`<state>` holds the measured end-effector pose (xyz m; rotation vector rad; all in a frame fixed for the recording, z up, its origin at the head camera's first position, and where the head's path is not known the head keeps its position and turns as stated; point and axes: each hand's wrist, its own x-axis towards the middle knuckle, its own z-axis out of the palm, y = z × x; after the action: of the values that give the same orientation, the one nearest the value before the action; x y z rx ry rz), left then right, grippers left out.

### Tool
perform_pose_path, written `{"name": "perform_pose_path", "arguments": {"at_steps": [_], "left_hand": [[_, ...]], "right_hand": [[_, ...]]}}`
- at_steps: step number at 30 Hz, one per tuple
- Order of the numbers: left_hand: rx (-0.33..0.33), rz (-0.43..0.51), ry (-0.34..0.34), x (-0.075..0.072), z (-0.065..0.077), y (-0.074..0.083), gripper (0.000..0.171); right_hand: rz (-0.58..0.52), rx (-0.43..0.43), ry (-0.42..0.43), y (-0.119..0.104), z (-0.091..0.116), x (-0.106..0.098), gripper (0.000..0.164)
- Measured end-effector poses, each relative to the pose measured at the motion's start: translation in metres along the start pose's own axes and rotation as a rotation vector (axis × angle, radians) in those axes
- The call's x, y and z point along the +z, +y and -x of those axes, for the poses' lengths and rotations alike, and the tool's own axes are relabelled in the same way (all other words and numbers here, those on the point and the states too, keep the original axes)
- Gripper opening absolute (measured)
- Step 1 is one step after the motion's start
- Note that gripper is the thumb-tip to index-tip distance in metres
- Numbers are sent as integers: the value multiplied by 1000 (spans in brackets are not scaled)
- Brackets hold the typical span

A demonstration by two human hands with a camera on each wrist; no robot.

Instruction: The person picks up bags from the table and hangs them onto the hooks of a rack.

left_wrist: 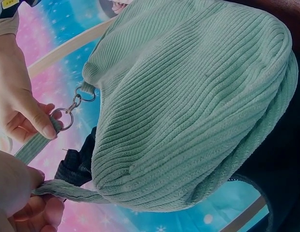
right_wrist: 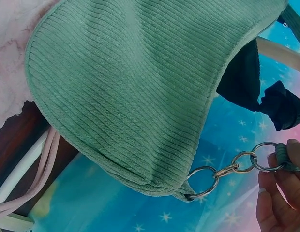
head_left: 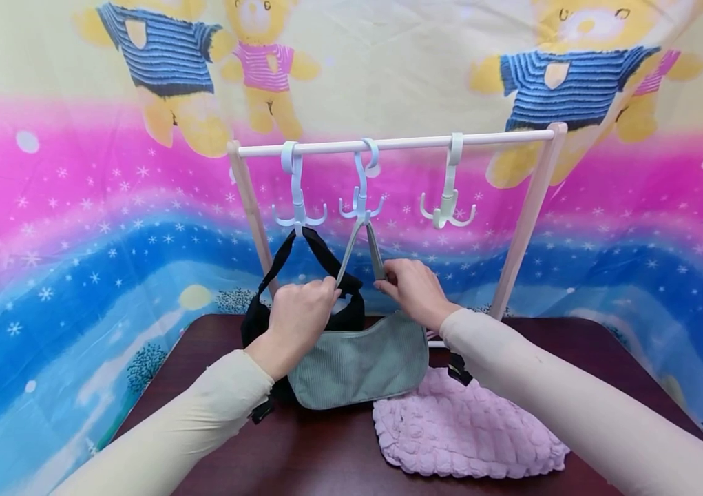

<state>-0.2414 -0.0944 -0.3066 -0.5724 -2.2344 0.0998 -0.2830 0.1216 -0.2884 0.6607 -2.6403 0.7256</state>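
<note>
A green corduroy shoulder bag (head_left: 363,365) hangs in front of the rack, its strap (head_left: 376,253) running up to the middle blue hook (head_left: 361,203). My left hand (head_left: 301,315) pinches the left side of the strap, just above the bag in the left wrist view. On the other side my right hand (head_left: 416,289) pinches the strap's end beside the metal rings (right_wrist: 226,170) that join it to the bag. Behind the green bag, a black bag (head_left: 255,320) hangs from the left blue hook (head_left: 298,207), partly hidden.
A pink quilted bag (head_left: 469,430) lies on the dark table (head_left: 301,461) at the front right. The rack's white bar (head_left: 413,143) carries a pale green hook (head_left: 447,200) on the right. A printed bear cloth (head_left: 78,227) covers the wall behind.
</note>
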Motion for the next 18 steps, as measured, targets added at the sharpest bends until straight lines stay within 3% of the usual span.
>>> {"name": "perform_pose_path", "arguments": {"at_steps": [7, 18], "left_hand": [[-3, -1, -23, -2, -2, -1, 25], [1, 15, -4, -4, -1, -3, 24]], "right_hand": [[4, 12, 8, 1, -2, -3, 13], [-1, 7, 14, 4, 1, -4, 14]]}}
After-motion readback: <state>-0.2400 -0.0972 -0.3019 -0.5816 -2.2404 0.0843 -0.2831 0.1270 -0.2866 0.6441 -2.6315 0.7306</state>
